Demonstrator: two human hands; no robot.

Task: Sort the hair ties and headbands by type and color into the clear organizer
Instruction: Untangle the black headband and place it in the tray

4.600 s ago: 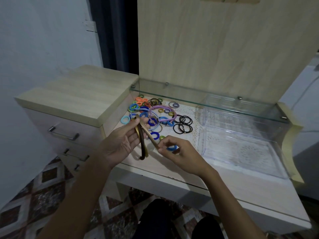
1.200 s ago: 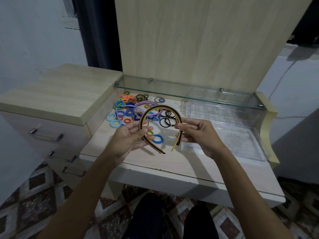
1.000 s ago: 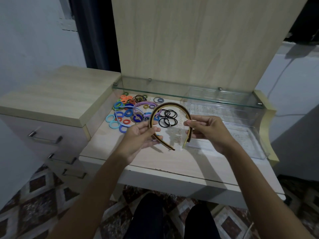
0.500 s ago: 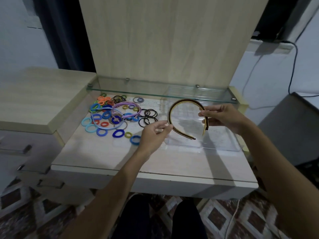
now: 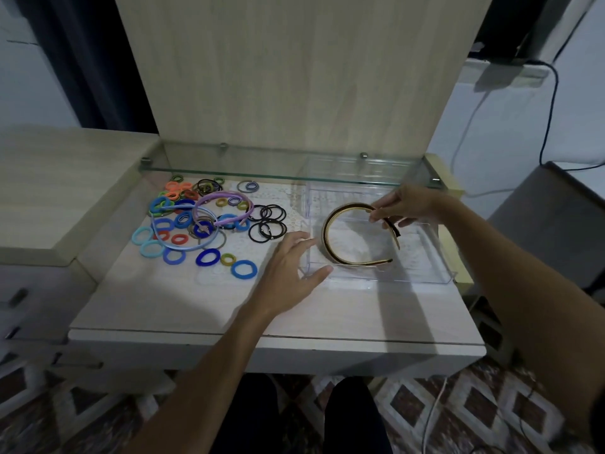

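Right hand (image 5: 404, 204) fingers pinch brown-and-gold plastic headband (image 5: 330, 239), lowering it into clear plastic organizer (image 5: 422, 276); left hand (image 5: 291, 260) open, empty, steadying organizer corner on surface.

On the tabletop (image 5: 183, 299), the organizer (image 5: 422, 276) sits at 3 o'clock with a headband (image 5: 330, 253) inside; hair ties (image 5: 209, 224) lie heaped at 9 o'clock, under the glass shelf (image 5: 262, 158) at 12.
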